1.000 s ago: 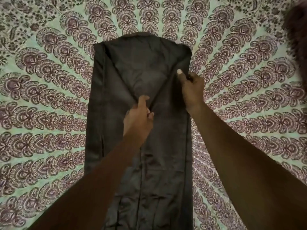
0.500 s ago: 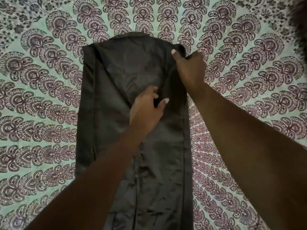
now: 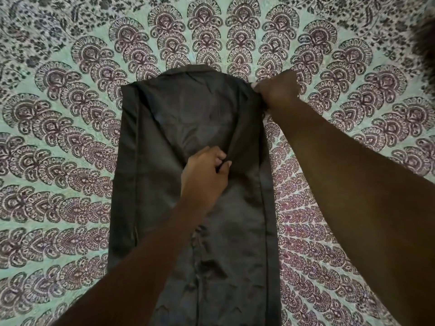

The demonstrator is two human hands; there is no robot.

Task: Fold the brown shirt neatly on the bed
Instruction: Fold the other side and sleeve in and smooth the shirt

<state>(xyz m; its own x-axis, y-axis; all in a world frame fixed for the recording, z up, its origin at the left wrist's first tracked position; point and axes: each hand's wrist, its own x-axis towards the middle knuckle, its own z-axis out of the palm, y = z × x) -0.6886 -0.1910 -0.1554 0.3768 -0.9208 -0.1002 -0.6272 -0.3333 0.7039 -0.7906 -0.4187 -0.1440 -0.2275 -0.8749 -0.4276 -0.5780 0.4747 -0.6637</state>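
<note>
Two hands on the shirt right now, both yours, and both are gripping cloth. The brown shirt (image 3: 164, 142) lies flat on the bed (image 3: 58, 165), and it's laid out as one long narrow strip with both long sides folded in toward its middle. The far end is toward the top of the view, and the near end runs out of view between your forearms.

Your left hand (image 3: 204, 175) sits about at the middle of the shirt, a bit right of its centre line. Its fingers are curled and the thumb is pinching a ridge of fabric where the right-hand flap slants inward. From that pinch a diagonal crease runs up to the shirt's far right corner.

Your right hand (image 3: 279, 89) is at that far right corner, closed into a fist around the edge of the cloth, with the knuckles just off the shirt over the bedding.

The left side of the shirt looks smooth, with a straight folded edge. The part nearest you is more wrinkled, with a seam running down it.

Around the shirt on all sides there's a mint-green bedspread (image 3: 341, 142) printed with maroon fan shapes. Far off the shirt's far right corner there's a dark blurry patch (image 3: 424, 41), and I can't tell what it is.
</note>
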